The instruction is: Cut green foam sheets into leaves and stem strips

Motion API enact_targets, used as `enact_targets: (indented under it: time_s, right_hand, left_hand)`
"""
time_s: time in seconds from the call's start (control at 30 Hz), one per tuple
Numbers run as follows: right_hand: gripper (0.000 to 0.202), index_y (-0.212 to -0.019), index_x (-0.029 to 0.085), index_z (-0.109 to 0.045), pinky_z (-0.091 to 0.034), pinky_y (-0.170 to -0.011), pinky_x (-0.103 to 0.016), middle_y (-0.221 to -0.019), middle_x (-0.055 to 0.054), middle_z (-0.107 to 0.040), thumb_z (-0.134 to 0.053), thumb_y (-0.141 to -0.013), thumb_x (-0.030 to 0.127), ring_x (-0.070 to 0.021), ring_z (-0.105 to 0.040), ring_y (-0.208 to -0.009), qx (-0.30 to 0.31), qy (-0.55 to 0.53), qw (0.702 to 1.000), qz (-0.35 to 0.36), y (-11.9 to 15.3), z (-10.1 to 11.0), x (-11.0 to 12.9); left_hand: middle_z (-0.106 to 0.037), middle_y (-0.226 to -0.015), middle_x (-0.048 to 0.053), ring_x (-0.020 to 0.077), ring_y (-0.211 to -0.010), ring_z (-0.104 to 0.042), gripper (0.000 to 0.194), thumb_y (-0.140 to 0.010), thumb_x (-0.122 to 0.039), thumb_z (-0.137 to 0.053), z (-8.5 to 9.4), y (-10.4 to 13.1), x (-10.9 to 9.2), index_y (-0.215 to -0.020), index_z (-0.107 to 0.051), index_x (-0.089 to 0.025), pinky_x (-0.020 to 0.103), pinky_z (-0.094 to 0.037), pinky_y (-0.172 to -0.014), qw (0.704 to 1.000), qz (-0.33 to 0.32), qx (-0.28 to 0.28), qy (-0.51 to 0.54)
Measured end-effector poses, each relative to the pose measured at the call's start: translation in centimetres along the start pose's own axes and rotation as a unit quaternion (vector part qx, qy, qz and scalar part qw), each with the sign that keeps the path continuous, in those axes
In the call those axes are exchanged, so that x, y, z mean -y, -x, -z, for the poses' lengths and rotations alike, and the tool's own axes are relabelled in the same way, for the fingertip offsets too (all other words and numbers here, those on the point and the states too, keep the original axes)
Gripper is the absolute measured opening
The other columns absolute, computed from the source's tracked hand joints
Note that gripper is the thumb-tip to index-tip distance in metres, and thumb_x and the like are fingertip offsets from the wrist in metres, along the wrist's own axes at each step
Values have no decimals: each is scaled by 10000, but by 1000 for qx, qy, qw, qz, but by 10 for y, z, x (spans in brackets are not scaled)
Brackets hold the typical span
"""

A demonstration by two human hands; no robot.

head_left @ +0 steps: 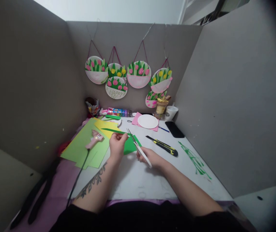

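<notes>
Pinched in my left hand is a narrow dark green paper strip, its pointed end reaching out to the left. My right hand grips white-handled scissors. The scissor blades are slightly apart and cross the strip's right end beside my left fingertips; whether they touch it I cannot tell. Below the blades, a dark green paper sheet lies on the white table, partly covered by both hands. To the left, a pink glue gun rests on light green sheets, with a yellow sheet behind.
A black and yellow box cutter lies right of the scissors. Green paper scraps and a black phone are farther right. Behind sit a white paper plate on pink paper and a white cup. Paper-plate flower baskets hang on the back panel.
</notes>
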State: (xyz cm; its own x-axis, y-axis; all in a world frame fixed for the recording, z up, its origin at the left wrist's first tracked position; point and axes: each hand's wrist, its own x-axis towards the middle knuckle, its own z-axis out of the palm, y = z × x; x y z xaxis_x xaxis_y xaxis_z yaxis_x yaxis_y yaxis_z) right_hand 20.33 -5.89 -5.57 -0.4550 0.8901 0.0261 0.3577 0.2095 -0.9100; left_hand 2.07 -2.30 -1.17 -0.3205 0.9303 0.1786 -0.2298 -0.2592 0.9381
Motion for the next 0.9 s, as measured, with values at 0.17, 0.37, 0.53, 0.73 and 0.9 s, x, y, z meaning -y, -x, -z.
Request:
enact_targets:
  time_s: [0.17, 0.37, 0.53, 0.73, 0.9]
  right_hand:
    - [219, -929, 178, -580, -447, -657, -262, -841, -28, -632, -594, -754, 309, -161, -564, -745, -8, -10, 1000, 7, 0, 0, -5]
    - [218, -932, 172, -578, -445, -640, -255, -827, -20, -623, -589, -744, 281, -148, -554, -718, -4, -20, 1000, -3, -3, -1, -11]
    - [221, -938, 178, -580, -442, -636, -253, -822, -19, -622, -589, -736, 268, -143, -550, -708, -1, -28, 1000, -13, -3, -2, -11]
    - [201, -902, 182, -572, -435, -615, -249, -774, -6, -604, -576, -709, 237, -135, -533, -673, -1, -49, 998, -27, -3, -2, -9]
    - [203, -891, 179, -564, -437, -617, -253, -760, -1, -599, -580, -694, 226, -131, -526, -659, 2, -58, 998, -35, -3, -2, -6]
  left_hand:
    - [-615, -613, -15, 128, -587, -609, 289, -649, -330, -756, 0, 3, -1, -774, -571, -146, 238, -465, -602, 999, -7, 5, -31]
    - [-622, -627, -15, 131, -593, -614, 300, -652, -348, -748, 1, 3, -1, -785, -570, -147, 246, -472, -614, 999, -6, 11, -38]
    - [-610, -612, -20, 132, -593, -614, 289, -655, -342, -744, 0, 4, -4, -772, -565, -147, 245, -474, -613, 999, -2, 5, -44]
    - [-625, -626, -10, 140, -612, -627, 275, -656, -331, -744, 0, 5, -5, -771, -575, -147, 242, -475, -612, 999, 2, 11, -50]
    - [-625, -609, -8, 143, -598, -625, 262, -647, -316, -745, -2, 6, -7, -757, -582, -144, 243, -471, -599, 999, 7, 5, -54]
